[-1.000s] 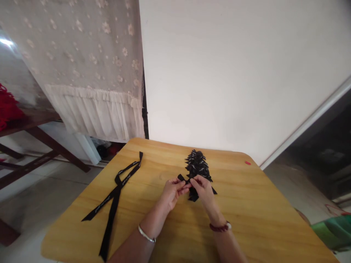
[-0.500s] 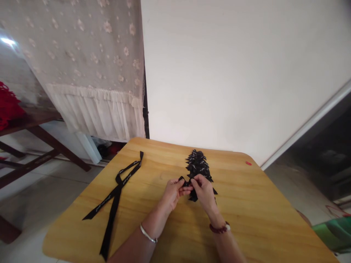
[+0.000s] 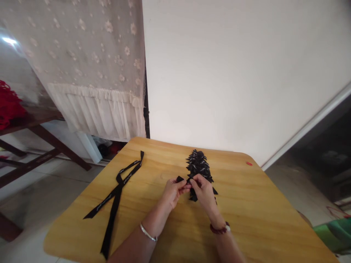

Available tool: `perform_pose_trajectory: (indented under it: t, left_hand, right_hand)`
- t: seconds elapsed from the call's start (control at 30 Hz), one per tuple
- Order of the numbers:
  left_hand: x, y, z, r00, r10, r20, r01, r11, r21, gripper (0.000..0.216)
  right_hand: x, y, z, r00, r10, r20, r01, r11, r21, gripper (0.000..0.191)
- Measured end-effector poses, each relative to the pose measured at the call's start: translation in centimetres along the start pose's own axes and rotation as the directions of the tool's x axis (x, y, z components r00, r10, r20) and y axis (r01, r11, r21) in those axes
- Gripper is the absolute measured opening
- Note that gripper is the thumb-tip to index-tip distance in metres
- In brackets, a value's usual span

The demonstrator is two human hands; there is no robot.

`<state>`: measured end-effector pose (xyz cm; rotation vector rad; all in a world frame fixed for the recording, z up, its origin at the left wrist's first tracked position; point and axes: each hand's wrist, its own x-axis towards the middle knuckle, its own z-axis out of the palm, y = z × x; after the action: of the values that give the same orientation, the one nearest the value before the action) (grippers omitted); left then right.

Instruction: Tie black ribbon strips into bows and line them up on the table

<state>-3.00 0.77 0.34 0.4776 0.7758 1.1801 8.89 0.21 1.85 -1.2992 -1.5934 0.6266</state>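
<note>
Over the middle of a wooden table point(image 3: 246, 223), my left hand point(image 3: 173, 191) and my right hand point(image 3: 203, 190) meet, both pinched on a small black ribbon bow point(image 3: 184, 180) held between their fingertips. Its short tails stick out to the left and below the fingers. Just beyond my hands lies a pile of finished black bows point(image 3: 197, 165) with white lettering. Long strips of black ribbon point(image 3: 117, 190) lie crossed on the table's left part, well apart from my left hand.
A small red item point(image 3: 249, 163) lies near the table's far right corner. A lace curtain point(image 3: 90, 69) hangs at the back left, with a dark wooden bench point(image 3: 41, 128) bearing red cloth beside it. A white wall stands behind the table.
My hands have stayed in place, with the fingers shifting slightly on the bow; its left tail shows a little more to the left. The view has drifted a little.
</note>
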Motion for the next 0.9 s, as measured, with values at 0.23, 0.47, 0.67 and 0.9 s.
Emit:
perform_pose_trajectory:
  t: [0.23, 0.47, 0.67, 0.9]
  left_hand:
    - [-0.03, 0.17, 0.31, 0.999, 0.001, 0.043, -0.001, 1.0, -0.005, 0.012]
    - [-0.16, 0.19, 0.28, 0.997, 0.03, 0.07, -0.031, 0.999, 0.022, 0.017]
    - [-0.02, -0.13, 0.18, 0.999, 0.03, 0.043, -0.032, 0.999, 0.041, 0.015]
    - [-0.09, -0.25, 0.3, 0.998, 0.002, 0.057, -0.003, 1.0, 0.02, 0.014]
  right_hand:
    - [0.25, 0.42, -0.05, 0.994, 0.109, -0.018, -0.105, 0.983, 0.151, 0.028]
    - [-0.04, -0.18, -0.07, 0.968, 0.251, 0.007, -0.241, 0.924, 0.297, 0.045]
    - [0.08, -0.22, 0.08, 0.997, 0.07, 0.02, -0.071, 0.994, 0.082, 0.03]
    - [0.14, 0.49, 0.25, 0.995, 0.092, -0.032, -0.091, 0.995, 0.046, 0.024]
